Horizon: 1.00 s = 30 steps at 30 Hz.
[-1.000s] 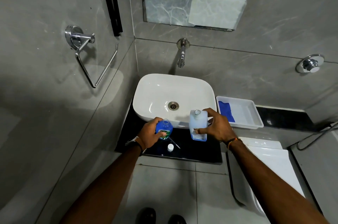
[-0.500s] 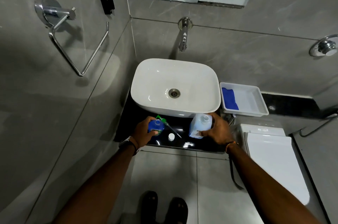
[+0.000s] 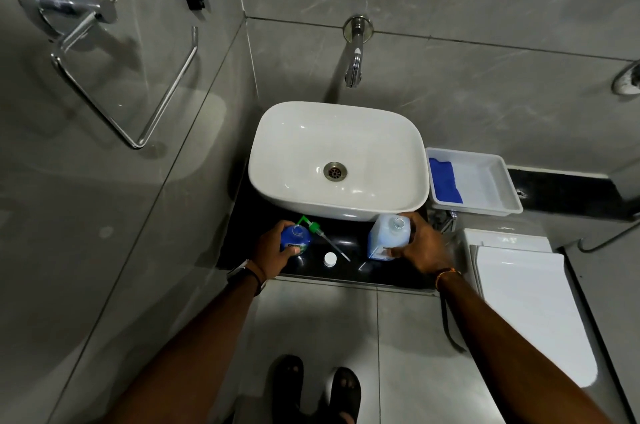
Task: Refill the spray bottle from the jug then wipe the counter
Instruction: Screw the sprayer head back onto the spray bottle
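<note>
Counter (image 3: 242, 233) | left fingers (image 3: 286, 224) round spray bottle (image 3: 296, 239) | right fingers (image 3: 408, 216) round jug (image 3: 387, 237) (uncapped)

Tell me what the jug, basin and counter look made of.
Jug: probably translucent whitish plastic; bluish liquid shows through its wall.
Basin: glossy white ceramic by its look, with sharp highlights on smooth curved walls.
Counter: polished black stone or something similar; it mirrors the light.
</note>
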Available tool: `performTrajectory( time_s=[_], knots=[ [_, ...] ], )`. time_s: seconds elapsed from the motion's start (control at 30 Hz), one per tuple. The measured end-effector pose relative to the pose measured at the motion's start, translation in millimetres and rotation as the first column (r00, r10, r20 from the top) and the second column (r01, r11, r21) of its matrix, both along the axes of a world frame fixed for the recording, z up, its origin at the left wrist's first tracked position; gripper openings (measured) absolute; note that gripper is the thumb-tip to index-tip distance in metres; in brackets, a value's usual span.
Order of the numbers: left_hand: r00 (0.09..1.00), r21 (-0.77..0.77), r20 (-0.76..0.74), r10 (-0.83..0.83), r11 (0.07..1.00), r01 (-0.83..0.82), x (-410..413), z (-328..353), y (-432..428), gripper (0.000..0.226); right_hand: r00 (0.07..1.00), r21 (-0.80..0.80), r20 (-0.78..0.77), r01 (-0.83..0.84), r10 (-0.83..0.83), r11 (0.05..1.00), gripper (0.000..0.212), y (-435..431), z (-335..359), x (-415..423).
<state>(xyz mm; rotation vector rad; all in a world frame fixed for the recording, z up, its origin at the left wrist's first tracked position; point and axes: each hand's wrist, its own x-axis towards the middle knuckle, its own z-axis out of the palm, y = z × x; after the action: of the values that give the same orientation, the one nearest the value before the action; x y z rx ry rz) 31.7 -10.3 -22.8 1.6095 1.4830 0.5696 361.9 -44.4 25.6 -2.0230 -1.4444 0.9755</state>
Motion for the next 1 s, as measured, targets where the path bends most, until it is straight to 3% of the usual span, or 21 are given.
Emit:
performTrajectory(
  time_s=[0.13,0.23,0.3,0.37,0.5,0.67,0.87,1.0],
  knots=[
    [0.999,-0.008,0.035,0.016,1.000,-0.016,0,-3,2,0.053,0.994,-0.060,0.105,0.004,0.003,0.998,0.082,-5,8,-8],
    [0.997,-0.027,0.077,0.031,0.999,-0.029,-1,-7,0,0.053,0.906,-0.194,0.421,0.146,-0.052,0.970,0.094,-23,14,-9],
    [0.995,-0.023,0.092,0.037,0.999,-0.035,-2,-9,-1,0.053,0.865,-0.274,0.502,0.167,-0.008,0.947,0.077,-35,11,-19],
    [0.993,-0.025,0.106,0.046,0.999,-0.044,-3,-11,-2,0.053,0.876,-0.266,0.476,0.059,0.078,0.962,0.050,-40,3,-44],
    [0.990,-0.009,0.127,0.053,0.999,-0.052,-9,-16,-5,0.051,0.929,-0.042,0.322,-0.177,0.181,0.983,0.013,-19,-17,-102],
    [0.987,0.002,0.140,0.075,0.997,-0.076,-20,-21,-6,0.051,0.911,-0.004,0.343,-0.242,0.229,0.970,0.030,32,-33,-137],
    [0.987,0.018,0.134,0.088,0.996,-0.091,-24,-21,-7,0.050,0.850,-0.158,0.440,-0.243,0.289,0.957,0.041,57,-58,-154],
    [0.989,0.031,0.133,0.070,0.997,-0.074,-25,-24,-6,0.049,0.803,-0.187,0.453,-0.340,0.388,0.922,0.046,57,-73,-166]
  ],
)
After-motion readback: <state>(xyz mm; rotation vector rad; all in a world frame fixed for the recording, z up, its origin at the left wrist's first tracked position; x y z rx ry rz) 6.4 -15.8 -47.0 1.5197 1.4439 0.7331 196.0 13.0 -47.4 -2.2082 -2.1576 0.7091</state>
